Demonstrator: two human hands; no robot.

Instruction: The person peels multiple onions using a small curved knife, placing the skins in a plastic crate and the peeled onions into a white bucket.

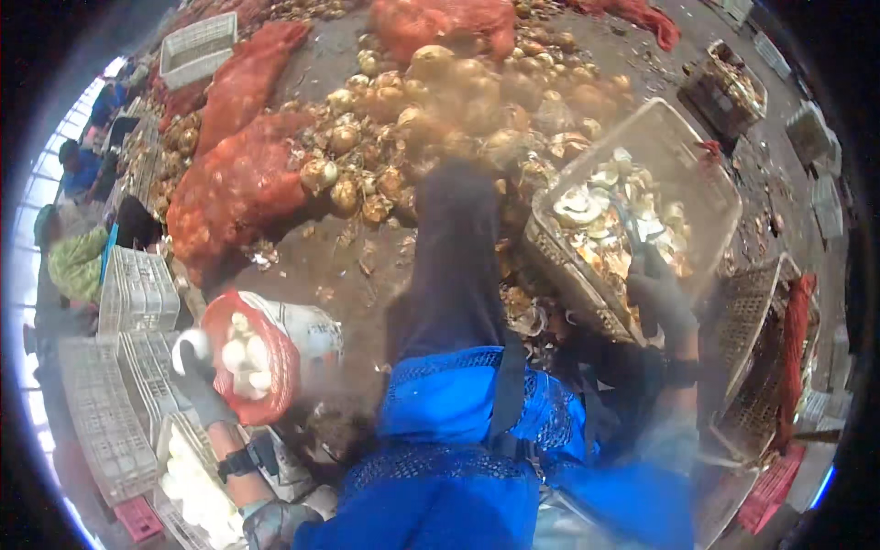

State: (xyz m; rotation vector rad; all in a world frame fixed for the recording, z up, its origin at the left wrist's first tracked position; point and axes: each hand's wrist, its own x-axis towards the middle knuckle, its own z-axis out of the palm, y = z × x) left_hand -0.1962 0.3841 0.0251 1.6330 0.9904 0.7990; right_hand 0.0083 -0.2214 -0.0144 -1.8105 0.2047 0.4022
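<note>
My left hand point(199, 385), in a dark glove, holds a peeled white onion point(190, 349) at the left, beside a bucket point(309, 330) lined with a red mesh bag point(289, 371). Several peeled onions point(246, 354) lie in that bag. At the right, my gloved right hand point(656, 289) is closed around a knife point(629, 220) that points away from me over a plastic crate point(584, 275) of onion peels and cut ends point(605, 199). Blur hides the knife's exact shape. Unpeeled onions point(385, 185) are heaped on the floor before me.
Red mesh sacks of onions point(234, 192) lie front left. A crate of peeled onions point(196, 488) stands lower left, near stacked white crates point(103, 412). Another crate point(739, 337) with red netting point(797, 350) is at my right. People point(79, 172) are at the far left.
</note>
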